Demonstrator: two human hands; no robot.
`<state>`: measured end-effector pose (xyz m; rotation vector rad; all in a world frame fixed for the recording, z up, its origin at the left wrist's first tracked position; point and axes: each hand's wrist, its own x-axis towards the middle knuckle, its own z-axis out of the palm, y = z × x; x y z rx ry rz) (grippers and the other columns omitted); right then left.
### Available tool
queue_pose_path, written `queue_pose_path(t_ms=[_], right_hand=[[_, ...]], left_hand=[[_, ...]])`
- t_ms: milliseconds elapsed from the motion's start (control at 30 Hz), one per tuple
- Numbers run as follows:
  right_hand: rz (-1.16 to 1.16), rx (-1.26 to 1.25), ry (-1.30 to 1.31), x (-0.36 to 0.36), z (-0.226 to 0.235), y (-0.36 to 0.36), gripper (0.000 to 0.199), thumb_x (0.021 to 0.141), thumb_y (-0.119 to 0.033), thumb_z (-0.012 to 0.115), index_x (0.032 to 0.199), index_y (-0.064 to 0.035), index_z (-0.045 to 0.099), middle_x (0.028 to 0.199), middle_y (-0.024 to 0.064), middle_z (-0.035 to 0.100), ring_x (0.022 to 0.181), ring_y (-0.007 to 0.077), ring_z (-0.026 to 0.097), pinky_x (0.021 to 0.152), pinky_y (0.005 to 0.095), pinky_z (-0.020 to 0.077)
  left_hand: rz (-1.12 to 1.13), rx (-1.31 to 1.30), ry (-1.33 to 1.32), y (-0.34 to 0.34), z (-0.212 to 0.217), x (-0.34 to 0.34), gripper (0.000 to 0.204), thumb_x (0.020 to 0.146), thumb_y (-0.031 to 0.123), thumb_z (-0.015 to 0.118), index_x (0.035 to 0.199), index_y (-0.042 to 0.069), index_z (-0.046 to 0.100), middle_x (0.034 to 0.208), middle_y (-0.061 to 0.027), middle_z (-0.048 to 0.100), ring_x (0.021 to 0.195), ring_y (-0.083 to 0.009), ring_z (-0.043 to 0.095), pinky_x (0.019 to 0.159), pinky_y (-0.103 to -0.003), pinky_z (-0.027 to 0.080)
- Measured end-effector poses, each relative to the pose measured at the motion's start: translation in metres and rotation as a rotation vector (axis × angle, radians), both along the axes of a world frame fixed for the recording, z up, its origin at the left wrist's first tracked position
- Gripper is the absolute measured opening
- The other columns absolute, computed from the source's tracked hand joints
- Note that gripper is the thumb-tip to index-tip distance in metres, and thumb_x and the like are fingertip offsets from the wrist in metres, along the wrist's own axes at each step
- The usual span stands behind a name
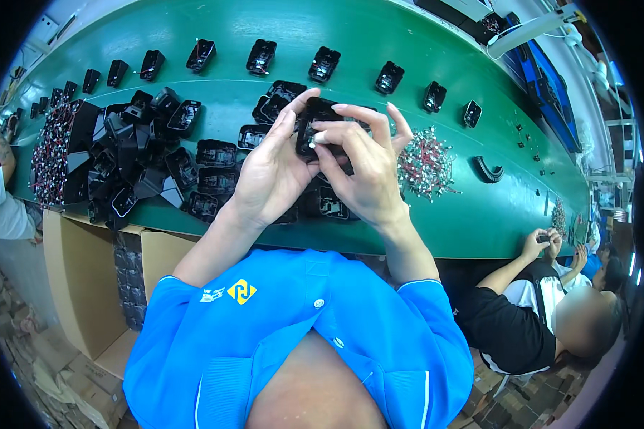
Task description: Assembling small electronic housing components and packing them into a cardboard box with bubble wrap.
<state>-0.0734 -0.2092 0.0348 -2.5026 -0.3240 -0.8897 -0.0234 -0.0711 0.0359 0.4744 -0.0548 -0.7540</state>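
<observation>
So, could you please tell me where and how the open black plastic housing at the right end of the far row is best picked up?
Probably pinch the black plastic housing by its two long outer walls, coming from above with the nearer right hand: it lies hollow side up, apart from its neighbours, so both walls look reachable.

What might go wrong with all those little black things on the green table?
The small pale piece at the right hand's fingertips might slip, since it's tiny beside the black case in the left hand.

The right hand is close to the loose heap of red-wired parts, so a bump might scatter some.

The jumbled black pieces reach the table's near edge, so one might tumble towards the cardboard box.
</observation>
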Motion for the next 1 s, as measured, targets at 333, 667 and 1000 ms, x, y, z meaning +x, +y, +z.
queue_pose_path(t_ms=[333,667,1000], right_hand=[[-0.106,0.161,0.037,-0.005,-0.007,0.006,0.018,0.074,-0.008,0.075,0.088,-0.0139,0.066,0.126,0.0023,0.06,0.128,0.0272,0.042,0.109,0.0483,0.0229],[-0.119,0.155,-0.096,0.003,-0.018,0.008,0.021,0.064,-0.006,0.077,0.082,-0.0118,0.068,0.141,0.0074,0.048,0.125,0.0304,0.039,0.108,0.0456,0.0249],[-0.089,0.417,-0.141,-0.001,-0.036,0.006,0.022,0.061,-0.003,0.077,0.08,-0.0119,0.07,0.137,0.0073,0.052,0.124,0.0281,0.04,0.107,0.0427,0.0273]], left_hand=[[0.014,0.105,-0.239,0.016,-0.017,0.005,0.049,0.103,0.011,0.046,0.151,0.008,0.033,0.134,-0.0127,0.052,0.109,-0.0153,0.059,0.092,-0.028,0.051],[0.115,0.41,-0.436,0.023,-0.012,-0.002,0.055,0.091,-0.001,0.065,0.143,0.002,0.045,0.125,-0.0139,0.06,0.109,-0.0159,0.061,0.095,-0.028,0.051],[0.105,0.413,-0.61,0.025,-0.009,-0.001,0.048,0.087,0.001,0.072,0.132,0.0,0.057,0.117,-0.0147,0.064,0.109,-0.0182,0.062,0.096,-0.027,0.05]])
